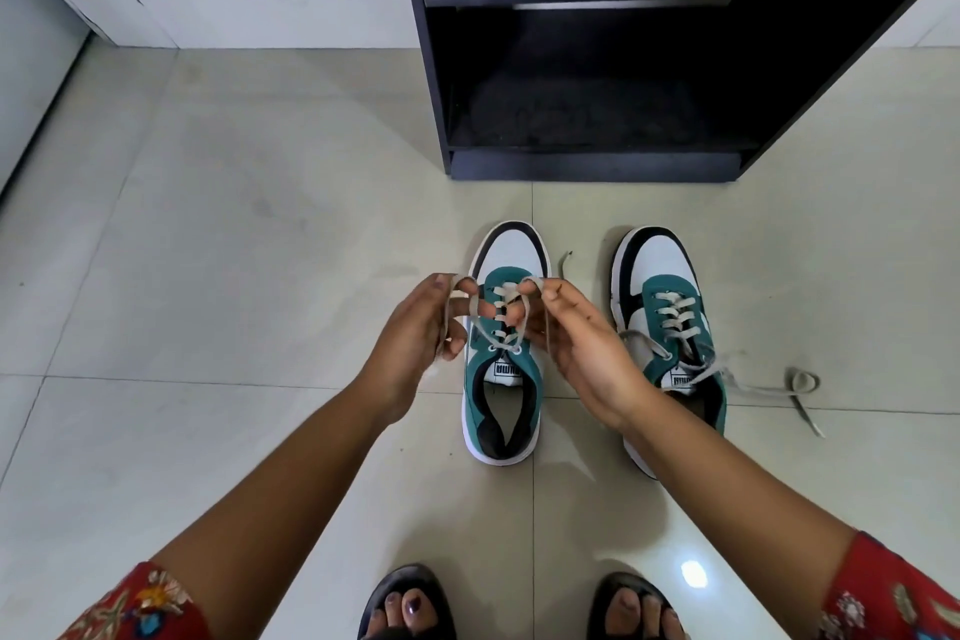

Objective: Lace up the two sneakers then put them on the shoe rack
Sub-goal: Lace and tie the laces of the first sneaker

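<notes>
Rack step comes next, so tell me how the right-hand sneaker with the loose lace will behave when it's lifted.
The right-hand sneaker probably lifts easily and keeps its shape: its thick white sole looks firm. Its untied lace sprawls limply over the floor, so it will likely dangle and drag. Its flat sole suggests it won't tip on the shoe rack.

"PUMA" on both sneaker tongues (pixel 503 370)

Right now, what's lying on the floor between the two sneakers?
Head view: a loose lace end lies on bare tile between the left sneaker and right sneaker.
</notes>
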